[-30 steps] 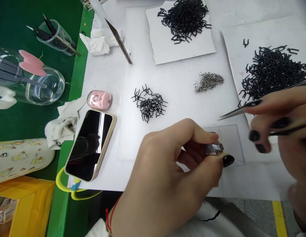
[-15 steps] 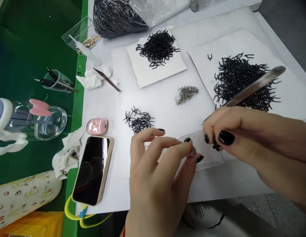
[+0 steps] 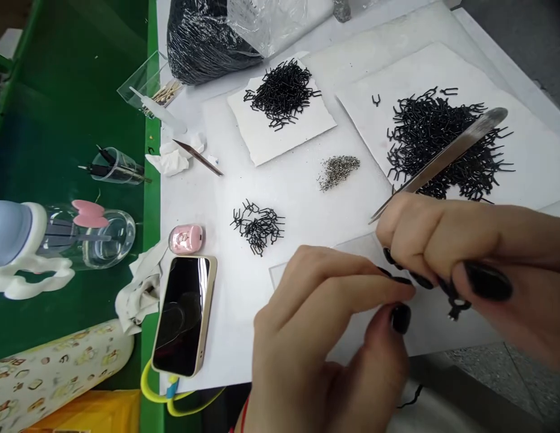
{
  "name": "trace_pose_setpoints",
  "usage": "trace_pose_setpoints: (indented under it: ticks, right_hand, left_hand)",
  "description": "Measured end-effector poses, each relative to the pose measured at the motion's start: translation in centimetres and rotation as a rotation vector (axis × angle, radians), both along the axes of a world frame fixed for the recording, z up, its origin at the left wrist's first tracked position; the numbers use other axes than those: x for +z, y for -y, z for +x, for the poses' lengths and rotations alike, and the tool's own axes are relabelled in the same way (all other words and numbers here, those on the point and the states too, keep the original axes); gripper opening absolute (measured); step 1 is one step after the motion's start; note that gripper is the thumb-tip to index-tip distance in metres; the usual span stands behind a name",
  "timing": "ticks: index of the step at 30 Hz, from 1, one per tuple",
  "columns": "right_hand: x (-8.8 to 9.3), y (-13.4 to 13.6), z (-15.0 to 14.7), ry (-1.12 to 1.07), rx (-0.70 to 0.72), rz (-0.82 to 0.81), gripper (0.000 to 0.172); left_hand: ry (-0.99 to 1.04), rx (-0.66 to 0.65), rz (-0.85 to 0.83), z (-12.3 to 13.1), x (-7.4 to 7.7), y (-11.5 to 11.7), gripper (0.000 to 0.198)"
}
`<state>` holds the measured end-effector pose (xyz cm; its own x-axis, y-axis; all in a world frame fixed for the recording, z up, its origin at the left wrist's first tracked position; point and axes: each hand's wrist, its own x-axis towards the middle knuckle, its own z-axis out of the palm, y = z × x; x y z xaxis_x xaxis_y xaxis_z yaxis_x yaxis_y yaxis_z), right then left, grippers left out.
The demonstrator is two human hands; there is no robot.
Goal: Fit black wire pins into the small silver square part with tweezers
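My right hand [image 3: 469,252] is closed, its curled fingers holding metal tweezers [image 3: 460,147] whose narrow tip points left over the table. Between its thumb and finger is a small black forked piece [image 3: 455,305] with a shiny metal bit at its end. My left hand [image 3: 320,325] is closed, thumb and fingertips pinched together close beside the right fingers; whatever lies between them is hidden. Beyond the right hand spreads a large pile of black forked pieces [image 3: 442,135] on white paper. A small heap of tiny metallic bits [image 3: 339,171] lies ahead, with a smaller black pile [image 3: 258,227] left of it.
Another black pile [image 3: 283,90] sits on torn white card [image 3: 257,147]. A plastic bag of black pieces [image 3: 203,48] stands behind. At left are a phone [image 3: 183,319], a pink case [image 3: 186,239], tissues [image 3: 171,161], a thin pointed tool [image 3: 198,157] and a bottle [image 3: 103,240].
Both hands have come nearer each other; the left moved right and its fingers closed together. The right hand turned, bringing the black forked piece lower and to the right. The view shifted slightly.
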<state>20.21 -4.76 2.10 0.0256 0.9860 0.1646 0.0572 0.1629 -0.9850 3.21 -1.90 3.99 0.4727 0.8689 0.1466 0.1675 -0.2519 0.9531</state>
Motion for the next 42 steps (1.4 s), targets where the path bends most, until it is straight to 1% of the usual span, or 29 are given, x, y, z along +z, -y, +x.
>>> trace_pose_setpoints:
  ticks: [3, 6, 8, 13, 19, 26, 31, 35, 38, 42]
  right_hand:
    - [0.0, -0.3, 0.2, -0.013, 0.113, -0.044, 0.02]
    - [-0.1, -0.8, 0.3, 0.004, 0.218, -0.039, 0.019]
    - [-0.4, -1.1, 0.2, 0.024, 0.241, -0.024, 0.02]
    - [-0.9, -1.3, -0.1, 0.049, 0.229, -0.003, 0.022]
    - [-0.7, -1.1, -0.3, 0.103, 0.217, 0.014, 0.024]
    - [-0.9, -1.3, -0.5, 0.183, 0.165, 0.114, 0.021]
    - [-1.0, -1.1, -0.4, 0.171, 0.161, 0.114, 0.021]
    - [-1.4, -0.9, -0.6, 0.183, 0.152, 0.166, 0.018]
    - [-1.6, -0.8, -0.8, 0.192, 0.147, 0.196, 0.016]
    - [-1.4, -0.9, -0.8, 0.287, 0.157, 0.22, 0.015]
  left_hand:
    - [0.075, -0.079, -0.062, 0.3, -0.5, -0.3, 0.018]
    - [0.126, -0.087, -0.075, 0.3, -1.0, -0.6, 0.023]
    - [0.152, -0.075, -0.083, 0.3, -1.2, -0.8, 0.028]
    - [0.208, -0.046, -0.085, 0.4, -1.5, -1.0, 0.031]
    - [0.182, -0.01, -0.071, 0.3, -1.6, -0.9, 0.028]
    - [0.187, 0.002, -0.028, 0.4, -1.9, -0.8, 0.03]
    - [0.193, -0.002, -0.01, 0.4, -2.0, -0.9, 0.028]
    - [0.185, 0.027, 0.008, 0.5, -1.9, -1.0, 0.029]
    - [0.182, 0.02, 0.02, 0.6, -2.0, -1.0, 0.028]
    - [0.17, 0.024, -0.006, 0.5, -2.0, -0.9, 0.026]
